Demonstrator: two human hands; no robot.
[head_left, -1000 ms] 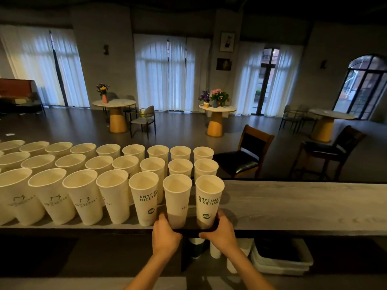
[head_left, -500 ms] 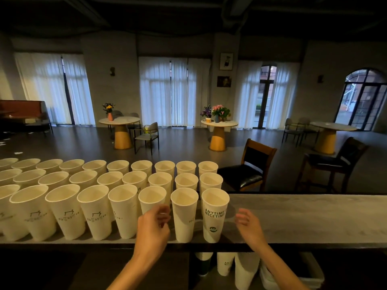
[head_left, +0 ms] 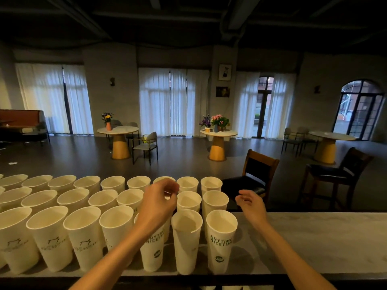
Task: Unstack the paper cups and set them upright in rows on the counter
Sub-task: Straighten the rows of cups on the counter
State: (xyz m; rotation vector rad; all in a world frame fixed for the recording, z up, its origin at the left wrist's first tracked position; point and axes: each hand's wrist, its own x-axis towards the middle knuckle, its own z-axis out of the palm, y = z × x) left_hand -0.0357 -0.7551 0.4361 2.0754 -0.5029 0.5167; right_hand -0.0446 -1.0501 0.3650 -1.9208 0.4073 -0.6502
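Note:
Several tall white paper cups stand upright in three rows on the grey counter (head_left: 314, 243). The front row ends at the right with a cup printed "ANYTIME NICETIME" (head_left: 221, 239); a plain-sided cup (head_left: 186, 239) stands just left of it. My left hand (head_left: 158, 203) hovers over the middle rows with its fingers loosely curled and holds nothing. My right hand (head_left: 250, 204) floats above the counter to the right of the cups, fingers apart and empty. Part of one front-row cup is hidden behind my left forearm.
The counter runs on to the right of the cups. Two dark wooden chairs (head_left: 257, 174) stand just beyond its far edge. Round tables with flowers (head_left: 217, 132) and curtained windows lie further back.
Both hands rose from the counter's front edge to above the cup rows and hold nothing. The camera tilted upward, so the shelf under the counter has dropped out of view.

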